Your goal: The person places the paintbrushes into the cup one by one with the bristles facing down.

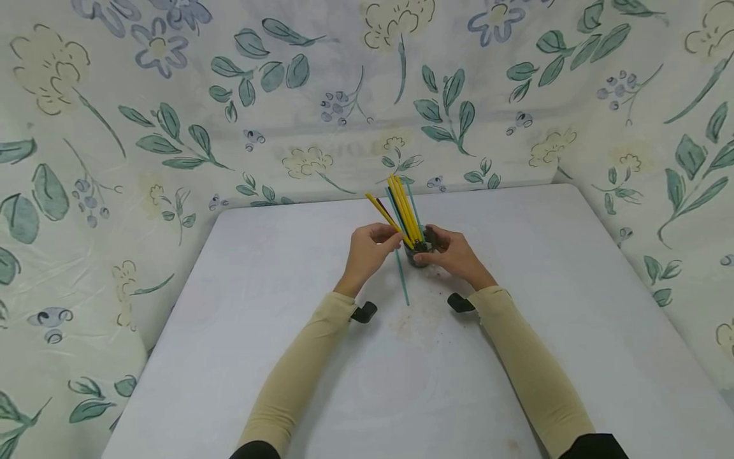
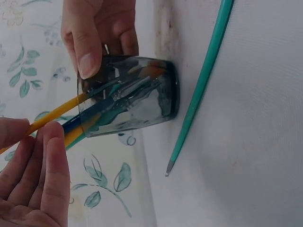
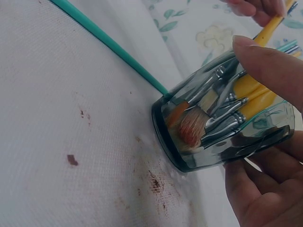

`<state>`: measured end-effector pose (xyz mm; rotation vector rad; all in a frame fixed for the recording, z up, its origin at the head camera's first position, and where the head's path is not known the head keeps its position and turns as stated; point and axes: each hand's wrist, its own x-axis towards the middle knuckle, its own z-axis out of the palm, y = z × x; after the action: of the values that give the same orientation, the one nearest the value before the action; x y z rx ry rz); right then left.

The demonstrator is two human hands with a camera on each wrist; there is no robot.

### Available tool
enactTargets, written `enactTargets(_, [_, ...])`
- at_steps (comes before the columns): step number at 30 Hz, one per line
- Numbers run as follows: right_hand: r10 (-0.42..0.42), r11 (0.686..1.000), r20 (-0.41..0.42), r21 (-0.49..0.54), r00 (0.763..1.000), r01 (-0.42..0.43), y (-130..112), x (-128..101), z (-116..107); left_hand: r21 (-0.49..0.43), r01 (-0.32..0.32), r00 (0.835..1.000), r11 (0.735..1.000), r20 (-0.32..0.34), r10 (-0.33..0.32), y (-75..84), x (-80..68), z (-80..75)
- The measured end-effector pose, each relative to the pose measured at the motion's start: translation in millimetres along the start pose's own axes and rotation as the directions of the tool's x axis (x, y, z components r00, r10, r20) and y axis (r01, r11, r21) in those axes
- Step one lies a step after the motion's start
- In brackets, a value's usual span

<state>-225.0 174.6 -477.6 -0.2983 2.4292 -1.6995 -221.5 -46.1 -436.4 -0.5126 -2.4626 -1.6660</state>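
Left hand (image 1: 369,248), toward the middle of the worktop (image 1: 229,357) and nearer its far edge, fingers curled together around the handle of a yellow brush (image 1: 385,215), pinching it just above the rim of the glass. Beige sleeve (image 1: 304,370) running back toward the near edge, a small black wrist camera (image 1: 364,312) at the cuff.

Just right of that hand, flat on the worktop, a loose teal brush (image 1: 402,278), lying nearly straight toward the near edge, its far end close beside the base of the glass; touching or not, cannot tell.

Next, a dark tinted glass (image 1: 419,250), upright on the worktop, midway between left and right edges, closer to the far edge than the near one. Packed inside: a bundle of brushes (image 1: 404,207), yellow, teal and dark handles fanning upward and leaning left, bristles and metal ferrules down against the bottom, seen plainly in the right wrist view (image 3: 208,118).

Right hand (image 1: 453,252) clamped on the glass, thumb (image 2: 87,47) laid across the near side by the rim, remaining fingers wrapped round the far side.

Brownish stains (image 3: 154,182) on the white cover near the foot of the glass.

Floral cloth (image 1: 143,127) behind and on both sides of the worktop.
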Motion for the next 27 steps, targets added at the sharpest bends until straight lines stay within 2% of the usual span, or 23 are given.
enactTargets(18, [-0.038,0.999,-0.003,-0.002,0.999,0.038,3,2,0,0.052,0.051,0.998,0.997,0.030,-0.052,-7.3,-1.6,1.7])
enactTargets(27, [-0.017,1.000,0.002,-0.012,1.000,0.017,0,1,0,0.158,0.054,0.995,0.986,0.074,-0.067,-12.8,-3.3,-16.9])
